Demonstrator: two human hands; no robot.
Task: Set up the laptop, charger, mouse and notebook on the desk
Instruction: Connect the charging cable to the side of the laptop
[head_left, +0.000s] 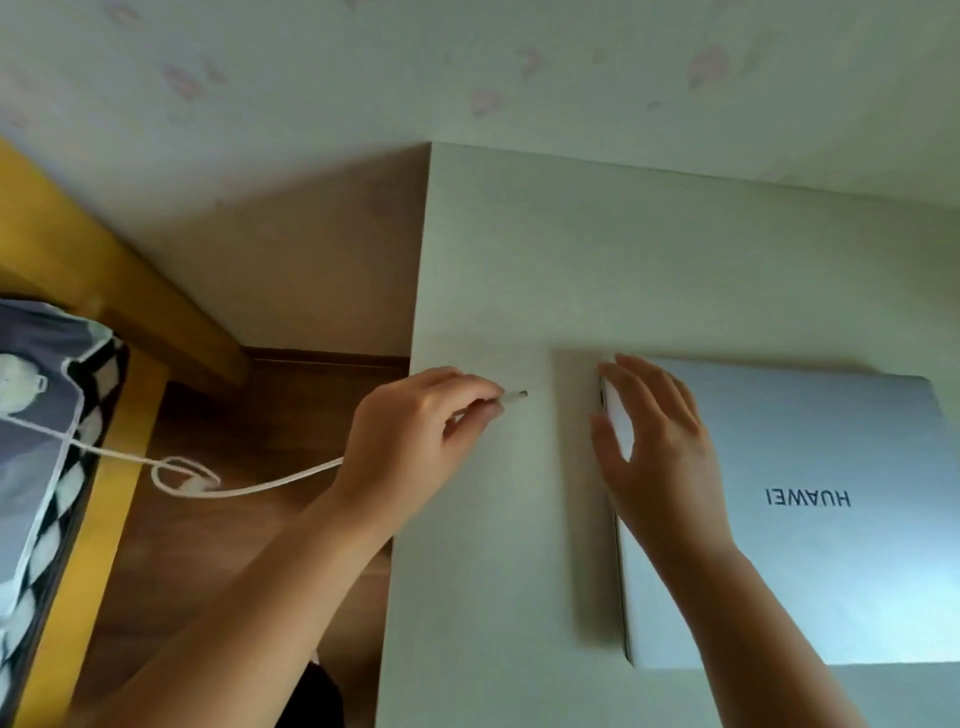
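Closed silver Huawei laptop (810, 499) lies flat on the pale surface (519, 260), lid logo facing away from the wearer (reads upside down). Right hand (654, 441) rests on the laptop's left edge near the far corner, fingers straight and slightly spread, thumb apart. Left hand (415, 431) pinches the white charger cable (249, 486) just behind its plug (514, 396), fingers curled round it; plug tip points toward the laptop's left side, near but not touching. Cable trails left off the surface over the wooden floor (218, 415), forms a small loop, and runs onto patterned bedding (47, 415) on a yellow wooden bed frame (104, 499)
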